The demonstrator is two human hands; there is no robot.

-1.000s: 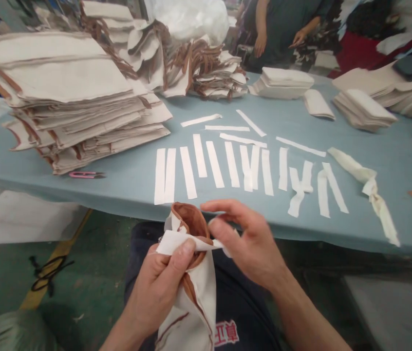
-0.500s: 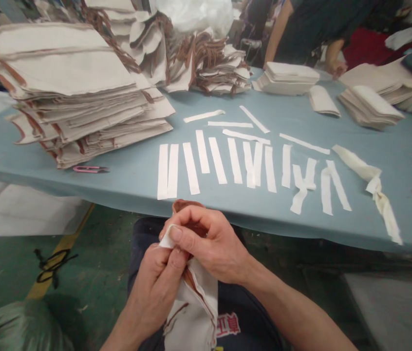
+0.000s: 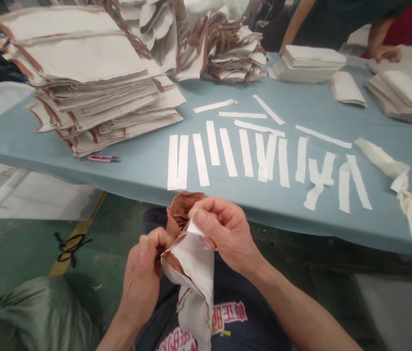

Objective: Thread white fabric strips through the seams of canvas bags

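Cream cloth point(image 3: 198, 261) now held at two spots, the hands parted

Head view: half a second ago both hands met over the white strip point(image 3: 194, 227); now they have drawn apart, and the brown lining point(image 3: 182, 207) shows between and beyond them. The right hand point(image 3: 226, 233) has thumb and fingers closed on the strip, at the right of the lined opening. The left hand point(image 3: 143, 268) has slid to the cloth's left edge, fingers curled on it, though its fingertips are partly hidden.

The cloth hangs from both hands over the dark apron point(image 3: 253, 292), just off the near edge of the blue table point(image 3: 136, 178). In my judgement, the shift means the strip is in the right hand's sole care while the left steadies the edge; whether strip and cloth are joined, I cannot tell.

On the table, the loose white strips point(image 3: 247, 153) and the pink snips point(image 3: 103, 158) lie as they did. Farther off, a co-worker's hand point(image 3: 386, 52) rests near the folded stacks point(image 3: 403, 92).
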